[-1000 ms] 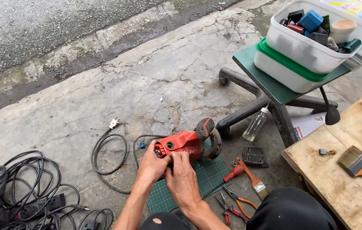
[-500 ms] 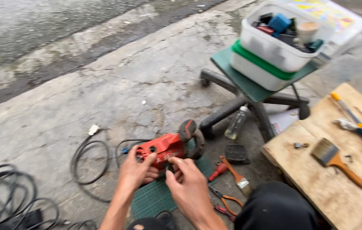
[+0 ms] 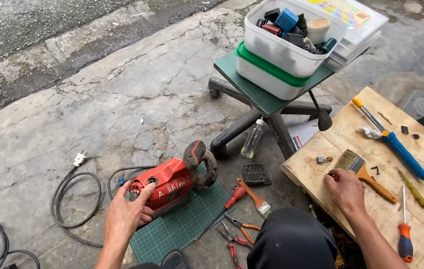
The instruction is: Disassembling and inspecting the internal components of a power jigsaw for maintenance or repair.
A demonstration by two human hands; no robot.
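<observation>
A red power tool (image 3: 172,184) with a black handle lies on a green cutting mat (image 3: 184,224) on the concrete. My left hand (image 3: 127,214) rests on its left end, fingers curled around the housing. My right hand (image 3: 345,189) is off to the right on a wooden board (image 3: 371,199), fingers bent down onto the wood beside a paint brush (image 3: 364,174) with an orange handle. Whether something small is pinched under those fingers I cannot tell.
Pliers and cutters (image 3: 239,231) and a small brush (image 3: 252,197) lie right of the mat. A black cable with a white plug (image 3: 79,159) loops at left. A chair base carries stacked plastic bins (image 3: 286,47). Screwdrivers (image 3: 405,234) lie on the board.
My right hand left the red tool and moved right onto the wooden board. My left hand stayed on the tool. The view shifted right.
</observation>
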